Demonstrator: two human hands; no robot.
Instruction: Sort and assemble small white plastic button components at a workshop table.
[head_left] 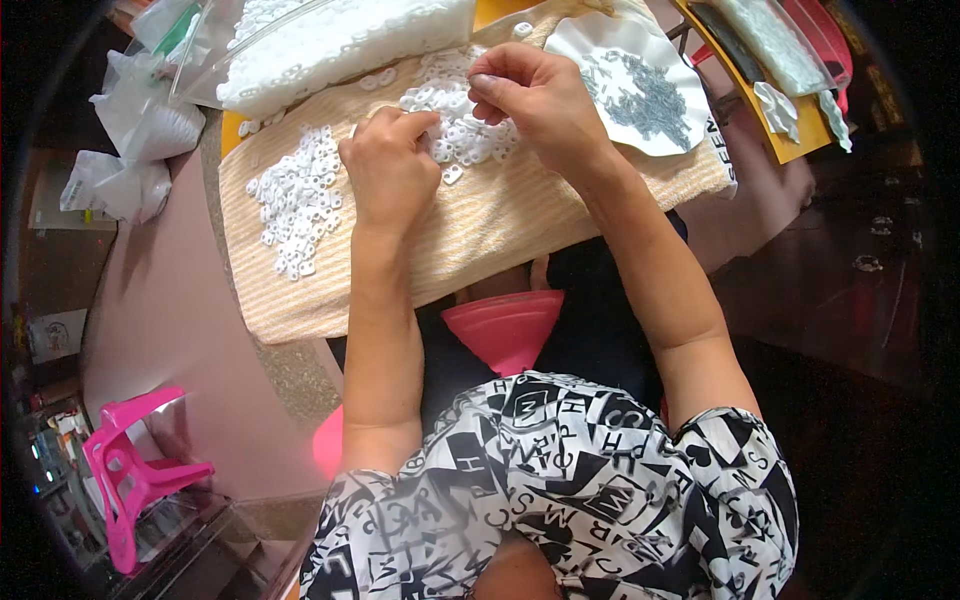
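My left hand [390,168] is closed, its fingers curled at the edge of a pile of small white plastic pieces with holes [460,135]. Whatever those fingers hold is hidden. To its right, above the same pile, my right hand [545,105] has thumb and fingertips pinched together; anything between them is too small to make out. A second heap of white pieces [300,205] is spread left of my left hand. Both heaps lie on a striped yellow-beige cloth [480,235]. Beyond my right hand, a white fluted plate [580,40] carries many small grey metal pieces [650,105].
A clear bin [340,60] full of white pieces stands at the far side. White plastic bags [140,120] sit at the far left. A yellow board [790,145] bears a clear bag at the far right. A pink stool [130,470] is at lower left.
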